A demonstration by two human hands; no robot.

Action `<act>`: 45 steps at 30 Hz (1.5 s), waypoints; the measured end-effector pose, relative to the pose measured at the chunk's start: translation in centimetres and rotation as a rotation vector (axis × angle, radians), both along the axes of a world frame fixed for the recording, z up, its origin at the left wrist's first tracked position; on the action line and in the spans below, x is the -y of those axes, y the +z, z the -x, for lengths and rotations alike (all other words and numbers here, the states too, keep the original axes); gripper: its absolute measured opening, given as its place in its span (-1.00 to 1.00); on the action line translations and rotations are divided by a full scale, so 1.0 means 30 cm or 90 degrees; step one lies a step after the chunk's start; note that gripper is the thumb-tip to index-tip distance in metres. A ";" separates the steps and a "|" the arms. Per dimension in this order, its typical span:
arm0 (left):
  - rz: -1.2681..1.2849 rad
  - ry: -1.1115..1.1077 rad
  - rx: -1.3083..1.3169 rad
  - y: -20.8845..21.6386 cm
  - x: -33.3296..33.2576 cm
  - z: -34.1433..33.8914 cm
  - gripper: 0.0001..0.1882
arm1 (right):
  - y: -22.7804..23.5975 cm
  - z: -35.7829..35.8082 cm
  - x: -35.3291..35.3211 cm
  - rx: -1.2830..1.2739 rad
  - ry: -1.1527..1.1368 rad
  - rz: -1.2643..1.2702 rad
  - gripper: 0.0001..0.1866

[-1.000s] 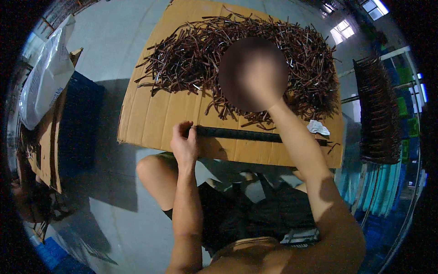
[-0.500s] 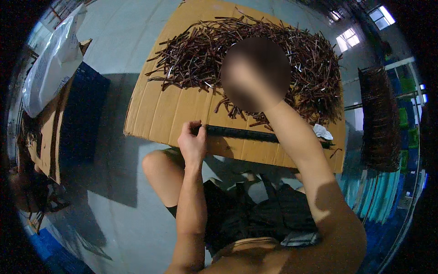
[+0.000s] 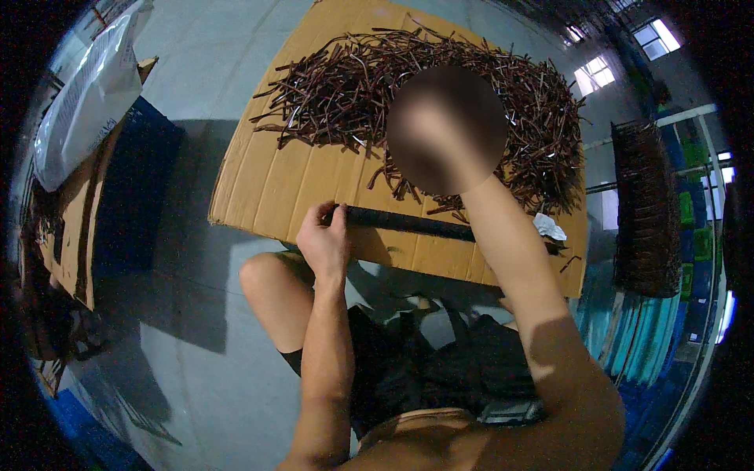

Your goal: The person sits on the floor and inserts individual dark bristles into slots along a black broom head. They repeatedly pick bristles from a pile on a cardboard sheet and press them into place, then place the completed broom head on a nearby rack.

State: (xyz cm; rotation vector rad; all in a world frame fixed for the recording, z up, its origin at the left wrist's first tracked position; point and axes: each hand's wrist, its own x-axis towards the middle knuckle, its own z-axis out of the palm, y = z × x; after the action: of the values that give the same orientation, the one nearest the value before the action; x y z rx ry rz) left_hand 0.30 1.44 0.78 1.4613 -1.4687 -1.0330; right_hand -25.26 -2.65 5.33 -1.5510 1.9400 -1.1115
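Left hand is gripping the left end of a long black rod, fingers curled round it. Rod is lying flat along the near edge of the cardboard sheet that is serving as the surface. Right hand is raised over the sheet, blurred out, so cannot tell whether it is spread or closed, or holding anything. Big pile of dark brown sticks is covering the far half of the cardboard. Small crumpled white scrap is sitting just beside the rod's right end. White plastic bag is lying on a box at far left, well apart.
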 end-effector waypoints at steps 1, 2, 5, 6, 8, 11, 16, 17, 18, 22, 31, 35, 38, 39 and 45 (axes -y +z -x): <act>-0.016 0.003 0.019 0.000 0.011 -0.003 -0.79 | 0.004 -0.019 0.023 -0.109 -0.031 -0.043 -0.66; -0.006 -0.005 0.015 -0.001 0.015 -0.001 -0.79 | 0.013 -0.031 0.036 -0.188 -0.053 -0.089 -0.68; 0.026 -0.016 0.014 -0.020 0.024 -0.002 -0.80 | 0.061 -0.060 0.047 -0.207 -0.087 -0.244 -0.74; 0.041 -0.022 0.019 -0.025 0.025 0.002 -0.80 | 0.091 -0.063 0.036 -0.133 -0.103 -0.331 -0.76; 0.070 -0.015 0.043 -0.055 0.020 -0.013 -0.81 | 0.114 -0.099 0.005 0.188 -0.141 -0.471 -0.79; 0.186 -0.014 0.071 -0.074 0.024 0.001 -0.84 | 0.033 -0.201 -0.109 0.523 -0.094 -0.330 -0.88; 0.241 -0.008 0.151 -0.090 0.029 0.021 -0.88 | -0.071 -0.384 -0.137 0.288 -0.017 -0.030 -0.78; 0.242 -0.013 0.148 -0.097 0.029 0.017 -0.89 | -0.090 -0.402 -0.141 0.270 -0.013 -0.025 -0.78; 0.245 -0.016 0.143 -0.099 0.032 0.018 -0.89 | -0.099 -0.413 -0.142 0.249 -0.008 -0.018 -0.77; 0.282 -0.005 0.181 -0.094 0.030 0.021 -0.89 | -0.119 -0.430 -0.151 0.216 0.006 0.010 -0.77; 0.265 -0.040 0.173 -0.091 0.036 0.013 -0.87 | -0.062 -0.409 -0.145 0.133 0.121 -0.016 -0.80; 0.255 -0.059 0.145 -0.082 0.036 0.008 -0.85 | -0.057 -0.429 -0.130 -0.019 0.118 0.014 -0.77; 0.262 -0.023 0.150 -0.046 -0.012 0.017 -0.83 | -0.044 -0.399 -0.154 0.141 0.082 -0.034 -0.74; 0.155 -0.039 0.103 -0.030 -0.031 0.022 -0.84 | -0.069 -0.396 -0.158 0.280 0.045 0.002 -0.74; 0.231 -0.068 0.226 -0.074 -0.008 0.058 -0.86 | -0.146 -0.363 -0.188 0.297 0.008 0.050 -0.80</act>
State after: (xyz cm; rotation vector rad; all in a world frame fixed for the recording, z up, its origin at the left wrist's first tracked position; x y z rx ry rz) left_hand -1.43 1.68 -1.44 1.3543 -1.8893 -0.5402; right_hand -14.36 2.99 0.95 -1.1999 1.5856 -1.4099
